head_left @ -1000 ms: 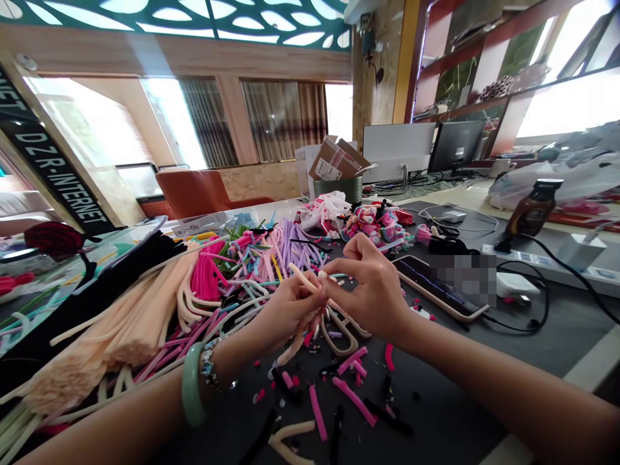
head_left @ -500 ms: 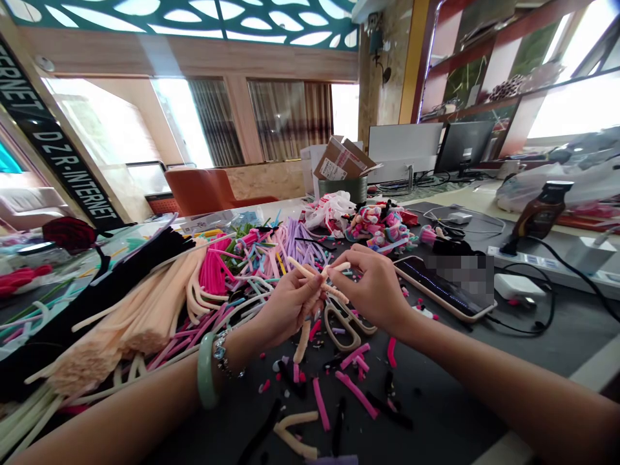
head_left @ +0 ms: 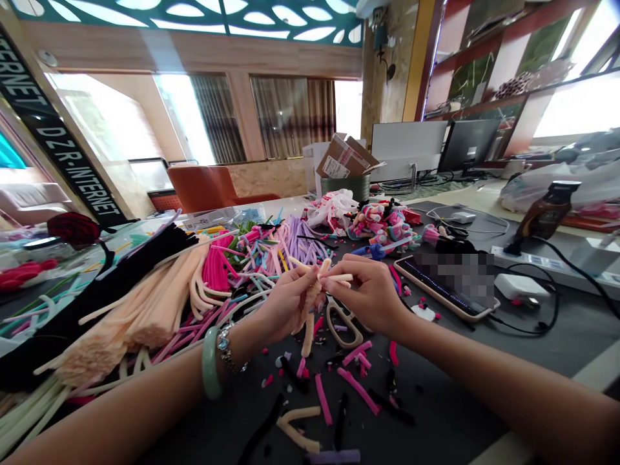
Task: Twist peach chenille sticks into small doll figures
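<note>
A wound cream pipe cleaner (head_left: 309,332) is held in mid-air between both hands, above the dark table (head_left: 436,400). Its coiled middle is gripped by the left hand (head_left: 285,300), thumb and fingers closed around it; one leg is left hanging at six o'clock. A short end is pinched between thumb and fingertips of the right hand (head_left: 365,287), with hardly any gap; how its remaining fingers sit cannot be told. Scissors (head_left: 359,339) are seen at about five o'clock from the held piece, a phone (head_left: 431,287) at three, and a cream bundle (head_left: 145,310) at nine.

Very little weight is to be expected. The pile looks soft and easily squashed, while a bendable wire core is suggested by the kept bends. It is probably best held at the coiled middle, since loose ends might be flexed or unwound.
</note>
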### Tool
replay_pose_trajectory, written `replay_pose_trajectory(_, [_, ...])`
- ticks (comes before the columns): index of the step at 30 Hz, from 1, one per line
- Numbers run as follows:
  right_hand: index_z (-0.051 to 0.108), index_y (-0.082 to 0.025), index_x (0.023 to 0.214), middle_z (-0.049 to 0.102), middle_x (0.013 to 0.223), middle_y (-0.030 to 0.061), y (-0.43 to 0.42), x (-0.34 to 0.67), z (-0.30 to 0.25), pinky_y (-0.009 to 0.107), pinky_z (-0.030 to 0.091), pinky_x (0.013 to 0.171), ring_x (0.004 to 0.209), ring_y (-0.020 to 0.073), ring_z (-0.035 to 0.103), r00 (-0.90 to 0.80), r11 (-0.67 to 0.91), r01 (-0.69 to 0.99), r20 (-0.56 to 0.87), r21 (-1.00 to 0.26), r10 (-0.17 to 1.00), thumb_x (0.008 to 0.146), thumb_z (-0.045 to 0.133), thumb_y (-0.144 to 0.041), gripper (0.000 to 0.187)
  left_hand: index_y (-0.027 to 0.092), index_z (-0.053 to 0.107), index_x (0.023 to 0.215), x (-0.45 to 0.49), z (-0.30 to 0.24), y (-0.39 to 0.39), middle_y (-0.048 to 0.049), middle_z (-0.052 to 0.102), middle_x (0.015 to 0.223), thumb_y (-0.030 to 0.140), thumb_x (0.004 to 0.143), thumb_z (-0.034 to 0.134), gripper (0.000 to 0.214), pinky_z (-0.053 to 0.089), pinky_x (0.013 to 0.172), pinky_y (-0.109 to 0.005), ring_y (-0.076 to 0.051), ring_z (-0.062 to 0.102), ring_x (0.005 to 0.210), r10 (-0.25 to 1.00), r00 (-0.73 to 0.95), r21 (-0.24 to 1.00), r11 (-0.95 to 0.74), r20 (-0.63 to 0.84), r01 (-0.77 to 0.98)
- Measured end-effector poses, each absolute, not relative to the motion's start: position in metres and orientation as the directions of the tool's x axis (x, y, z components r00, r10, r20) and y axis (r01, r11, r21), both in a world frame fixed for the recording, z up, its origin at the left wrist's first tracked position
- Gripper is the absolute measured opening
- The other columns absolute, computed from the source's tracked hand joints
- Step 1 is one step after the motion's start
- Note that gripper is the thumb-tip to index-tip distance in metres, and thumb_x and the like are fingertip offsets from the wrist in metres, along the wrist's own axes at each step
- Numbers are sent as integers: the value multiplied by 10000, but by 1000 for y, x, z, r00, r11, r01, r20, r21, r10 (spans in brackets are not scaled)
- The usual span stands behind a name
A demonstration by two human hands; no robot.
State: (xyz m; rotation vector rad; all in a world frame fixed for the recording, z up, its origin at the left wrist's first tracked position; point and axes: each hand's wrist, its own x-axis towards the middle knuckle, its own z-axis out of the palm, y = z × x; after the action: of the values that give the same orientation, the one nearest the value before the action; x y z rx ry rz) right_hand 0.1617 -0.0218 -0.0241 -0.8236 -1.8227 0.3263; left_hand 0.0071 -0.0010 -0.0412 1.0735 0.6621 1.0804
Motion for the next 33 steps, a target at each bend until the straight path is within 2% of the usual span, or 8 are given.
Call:
replay_pose_trajectory(9, [711, -154, 700, 544, 588, -27, -19, 161, -27, 205, 296, 461, 483, 64, 407, -244, 775, 343, 746, -531, 619, 742, 621, -127, 103, 127, 559, 756, 6, -48, 4, 28, 539, 534, 392, 797, 637, 279, 351, 417, -146, -49, 464, 427, 940, 317, 971, -50, 125, -236])
replay_pose_trajectory(16, [747, -165, 716, 558, 554, -23, -17, 162, -30, 196, 299, 443, 455, 57, 422, -307, 794, 403, 750, -455, 586, 725, 651, -156, 97, 130, 554, 738, 7, -43, 3, 39, 530, 554, 416, 713, 707, 325, 352, 429, -149, -44, 454, 439, 955, 257, 970, -88, 147, -227])
replay_pose_trajectory(19, [750, -176, 758, 599, 582, -11, -15, 162, -35, 200, 338, 471, 472, 66, 466, -345, 833, 445, 795, -329, 499, 744, 640, -178, 111, 131, 542, 699, 7, -42, 3, 42, 515, 550, 433, 673, 730, 357, 345, 429, -150, -46, 451, 449, 962, 221, 967, -110, 163, -231])
replay_pose_trajectory(22, [739, -181, 793, 639, 610, 0, -13, 163, -39, 214, 389, 529, 517, 86, 529, -400, 869, 474, 844, -143, 357, 778, 598, -177, 142, 138, 534, 677, 8, -41, 2, 60, 457, 497, 451, 653, 736, 372, 320, 408, -156, -51, 428, 429, 965, 195, 964, -129, 176, -230])
replay_pose_trajectory(26, [716, -197, 854, 685, 670, 3, -13, 164, -41, 239, 424, 592, 578, 106, 593, -449, 844, 530, 871, 83, 197, 804, 566, -176, 160, 141, 531, 685, 10, -40, 1, 73, 430, 469, 455, 667, 720, 367, 269, 373, -154, -36, 353, 382, 967, 167, 961, -154, 195, -230])
replay_pose_trajectory(30, [699, -189, 875, 711, 745, 7, -14, 164, -40, 256, 425, 605, 629, 114, 618, -488, 812, 546, 866, 207, 108, 808, 573, -183, 142, 139, 534, 686, 10, -39, 0, 78, 423, 456, 449, 683, 710, 357, 261, 362, -149, -27, 324, 368, 963, 158, 957, -179, 217, -228])
replay_pose_trajectory(33, [691, -180, 841, 681, 677, -6, -17, 164, -39, 254, 419, 597, 612, 111, 597, -505, 804, 539, 860, 251, 70, 814, 565, -177, 130, 139, 535, 676, 9, -38, -1, 81, 419, 440, 440, 692, 709, 348, 264, 357, -145, -27, 334, 360, 959, 159, 955, -197, 235, -222])
